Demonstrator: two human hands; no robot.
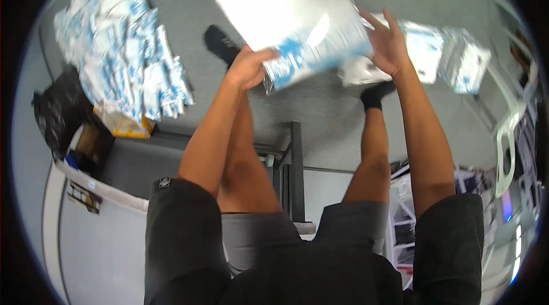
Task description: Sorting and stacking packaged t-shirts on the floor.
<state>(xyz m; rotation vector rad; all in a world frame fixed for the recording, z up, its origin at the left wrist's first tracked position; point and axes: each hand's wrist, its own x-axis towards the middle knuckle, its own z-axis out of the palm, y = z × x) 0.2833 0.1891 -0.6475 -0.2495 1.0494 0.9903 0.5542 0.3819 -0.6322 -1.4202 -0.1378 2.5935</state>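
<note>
Held up in front of me is a flat, clear plastic package with white contents, a small dark label and a blue printed band along its lower edge. My left hand grips its lower left corner, thumb on top and the other fingers underneath. At the package's right edge is my right hand, its fingers stretched out and apart; whether it touches the plastic I cannot tell. Behind that hand, several similar white packages lie on the grey floor.
A big pile of blue and white packages covers the floor at the left. Near it are a black plastic bag and a yellow and white box. A dark metal leg stands between my legs. White shelving lines the right.
</note>
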